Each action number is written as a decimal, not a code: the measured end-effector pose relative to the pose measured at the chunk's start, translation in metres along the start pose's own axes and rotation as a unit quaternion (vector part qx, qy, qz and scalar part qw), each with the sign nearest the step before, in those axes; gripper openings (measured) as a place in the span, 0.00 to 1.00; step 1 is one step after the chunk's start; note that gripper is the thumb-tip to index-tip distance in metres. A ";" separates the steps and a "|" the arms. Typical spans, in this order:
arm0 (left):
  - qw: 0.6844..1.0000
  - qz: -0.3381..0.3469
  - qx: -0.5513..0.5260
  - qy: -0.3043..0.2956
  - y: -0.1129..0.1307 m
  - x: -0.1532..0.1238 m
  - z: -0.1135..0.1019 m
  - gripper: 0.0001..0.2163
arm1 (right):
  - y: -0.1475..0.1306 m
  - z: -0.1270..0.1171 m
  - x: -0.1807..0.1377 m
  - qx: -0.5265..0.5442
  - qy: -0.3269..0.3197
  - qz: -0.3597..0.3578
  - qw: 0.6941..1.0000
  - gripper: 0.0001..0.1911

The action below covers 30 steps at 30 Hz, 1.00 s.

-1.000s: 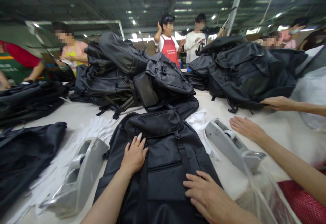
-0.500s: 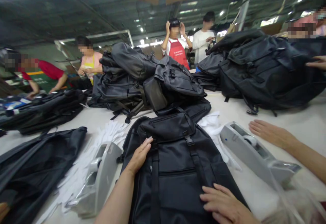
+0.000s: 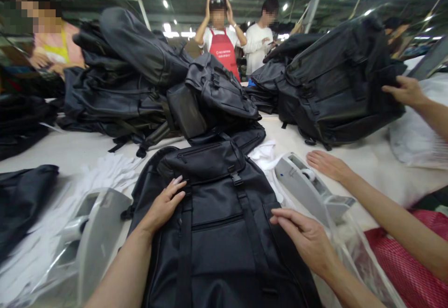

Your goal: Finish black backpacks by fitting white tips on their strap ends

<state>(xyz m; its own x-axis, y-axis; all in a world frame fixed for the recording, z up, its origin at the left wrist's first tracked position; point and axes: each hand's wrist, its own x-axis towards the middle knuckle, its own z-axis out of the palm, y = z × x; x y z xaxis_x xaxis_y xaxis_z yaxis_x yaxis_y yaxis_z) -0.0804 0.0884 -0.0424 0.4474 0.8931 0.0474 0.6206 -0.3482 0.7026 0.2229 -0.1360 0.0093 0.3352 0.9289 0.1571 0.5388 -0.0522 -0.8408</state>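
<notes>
A black backpack (image 3: 217, 252) lies front up before me, with two buckled straps and a zipped top flap. My left hand (image 3: 166, 205) rests on its upper left part by the left strap, fingers stretched out. Over the right side of the bag is my right hand (image 3: 304, 233), thumb and forefinger pressed together near the side pocket. Whether anything is between those fingertips I cannot make out. Grey tape dispensers stand on either side, the left dispenser (image 3: 101, 242) and the right dispenser (image 3: 311, 182).
Piled black backpacks (image 3: 115, 88) stand behind. White strips (image 3: 101, 172) lie at left, white cloth (image 3: 264, 158) at right. A co-worker's hand (image 3: 327, 164) lies flat on the table (image 3: 276, 133); another hand (image 3: 402, 91) grips a black backpack (image 3: 332, 79). Several people stand beyond.
My right hand has lifted from lying spread on the bag's lower right front to its side, fingertips now together. My left hand stays on the bag. At right, the co-worker's backpack now stands more upright.
</notes>
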 end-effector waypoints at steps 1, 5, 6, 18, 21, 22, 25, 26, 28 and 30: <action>1.000 0.003 0.015 0.002 0.001 -0.001 0.000 0.22 | -0.001 0.001 0.000 -0.002 -0.007 -0.003 1.000 0.11; 0.997 0.012 0.076 0.009 0.007 -0.003 0.002 0.20 | -0.006 0.011 0.002 -0.020 -0.074 -0.025 0.997 0.11; 0.996 0.011 0.087 0.010 0.008 -0.003 0.002 0.19 | -0.007 0.014 0.002 -0.028 -0.097 -0.040 0.994 0.11; 0.994 0.012 0.107 0.035 0.005 -0.004 0.003 0.16 | -0.024 0.042 0.005 -0.114 -0.217 -0.171 0.954 0.12; 0.994 0.021 0.104 0.028 0.004 -0.005 0.000 0.18 | -0.016 0.034 0.018 -0.178 -0.154 -0.184 0.954 0.14; 0.994 0.021 0.108 0.026 0.004 -0.005 0.000 0.18 | -0.012 0.033 0.024 -0.208 -0.145 -0.187 0.949 0.15; 0.991 0.013 0.130 0.027 0.006 -0.004 0.004 0.19 | 0.003 0.039 0.040 -0.282 -0.159 -0.174 0.930 0.19; 0.990 0.007 0.138 0.030 0.007 -0.004 0.006 0.19 | 0.008 0.043 0.044 -0.294 -0.169 -0.167 0.926 0.20; 0.988 -0.002 0.152 0.040 0.009 -0.003 0.009 0.18 | 0.015 0.051 0.048 -0.299 -0.181 -0.159 0.923 0.21; 0.985 -0.006 0.164 0.049 0.013 -0.004 0.009 0.18 | 0.018 0.053 0.048 -0.290 -0.170 -0.157 0.929 0.20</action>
<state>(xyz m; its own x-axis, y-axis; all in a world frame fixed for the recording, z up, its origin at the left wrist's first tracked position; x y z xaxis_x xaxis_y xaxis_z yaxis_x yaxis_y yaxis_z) -0.0690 0.0775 -0.0400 0.3838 0.9155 0.1209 0.8073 -0.3962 0.4374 0.2079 -0.0733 -0.0260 -0.1196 0.9885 0.0924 0.9273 0.1445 -0.3453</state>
